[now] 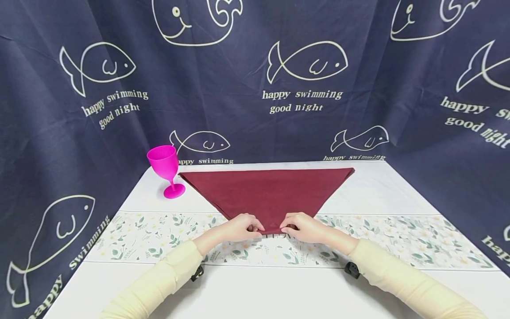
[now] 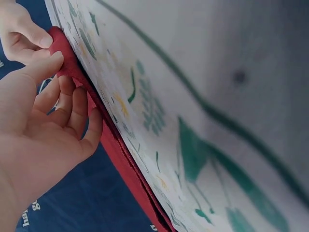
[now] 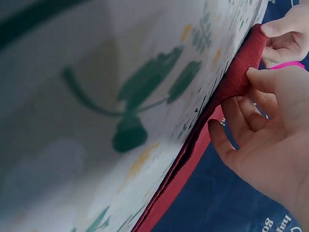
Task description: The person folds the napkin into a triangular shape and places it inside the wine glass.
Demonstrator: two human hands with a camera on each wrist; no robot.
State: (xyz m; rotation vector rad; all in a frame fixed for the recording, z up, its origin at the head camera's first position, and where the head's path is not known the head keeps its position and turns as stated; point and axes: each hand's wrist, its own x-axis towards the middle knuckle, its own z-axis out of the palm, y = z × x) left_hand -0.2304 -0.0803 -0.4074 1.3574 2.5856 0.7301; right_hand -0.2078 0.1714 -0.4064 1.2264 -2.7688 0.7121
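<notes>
A dark red cloth napkin (image 1: 267,190) lies folded on the table, its wide edge at the back and its narrower end toward the person. At the left of that near end, the left hand (image 1: 242,227) pinches the edge between thumb and fingers. The right hand (image 1: 304,227) pinches the same edge a short way to the right. In the left wrist view, the thumb of the left hand (image 2: 43,111) presses on a rolled or folded lip of the napkin (image 2: 70,60). The right wrist view shows the right hand (image 3: 270,121) holding that lip too, with stacked layers along the side.
A bright pink plastic goblet (image 1: 165,168) stands upright at the back left, beside the napkin's left corner. Beneath the near end runs a floral strip (image 1: 159,237) across the white table (image 1: 275,288). A dark blue curtain (image 1: 247,88) with fish drawings hangs behind.
</notes>
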